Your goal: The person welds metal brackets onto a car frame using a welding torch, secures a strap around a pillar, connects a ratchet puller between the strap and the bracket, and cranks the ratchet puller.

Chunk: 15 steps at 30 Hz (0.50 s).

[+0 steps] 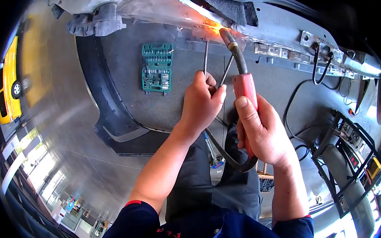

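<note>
My right hand (pixel 265 128) is closed around the red handle of a welding torch (pixel 244 85). The torch's curved neck points up and its nozzle meets a bright orange glow on the car body's metal edge (pixel 188 19). A thick black cable loops out below the handle. Just to the left, my left hand (pixel 202 102) is closed on two thin dark metal rods (pixel 205 58). One rod reaches up to the metal just below the glow; the other slants up toward the torch neck. Whether the rods join inside my fist is hidden.
A green socket set case (pixel 157 68) lies open on the floor. Left of it rests a dark bumper cover (pixel 108 100). A welding machine on a frame cart (pixel 351 152) stands at right, with cables (pixel 291 104) across the floor. A yellow car (pixel 8 84) is far left.
</note>
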Each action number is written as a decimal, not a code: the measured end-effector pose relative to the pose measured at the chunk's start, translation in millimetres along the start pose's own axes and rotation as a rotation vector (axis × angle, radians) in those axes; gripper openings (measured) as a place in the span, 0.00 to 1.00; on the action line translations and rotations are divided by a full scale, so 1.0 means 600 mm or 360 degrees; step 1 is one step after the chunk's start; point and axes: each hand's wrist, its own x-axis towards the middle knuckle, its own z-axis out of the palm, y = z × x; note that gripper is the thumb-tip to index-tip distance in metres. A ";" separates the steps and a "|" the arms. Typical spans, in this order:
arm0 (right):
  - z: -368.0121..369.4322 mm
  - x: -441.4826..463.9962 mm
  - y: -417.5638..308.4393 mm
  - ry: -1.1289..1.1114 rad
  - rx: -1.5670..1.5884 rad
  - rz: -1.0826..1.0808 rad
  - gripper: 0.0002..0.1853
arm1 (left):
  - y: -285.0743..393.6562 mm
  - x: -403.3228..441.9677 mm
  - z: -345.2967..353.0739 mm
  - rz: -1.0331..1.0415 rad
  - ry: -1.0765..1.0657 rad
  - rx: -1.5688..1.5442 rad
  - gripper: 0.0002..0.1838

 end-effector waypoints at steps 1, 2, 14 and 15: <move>0.001 0.000 -0.003 0.0006 -0.0029 0.0017 0.31 | -0.004 0.000 0.000 -0.0021 -0.0014 0.0007 0.13; 0.001 0.000 -0.005 0.0012 -0.0058 0.0034 0.30 | -0.005 -0.001 -0.001 -0.0042 -0.0029 0.0014 0.13; 0.004 0.003 -0.005 0.0005 -0.0031 0.0044 0.30 | -0.005 -0.001 0.000 -0.0043 0.0004 -0.0133 0.14; 0.004 0.003 -0.005 0.0005 -0.0031 0.0044 0.30 | -0.005 0.000 0.000 -0.0110 -0.0023 -0.0174 0.14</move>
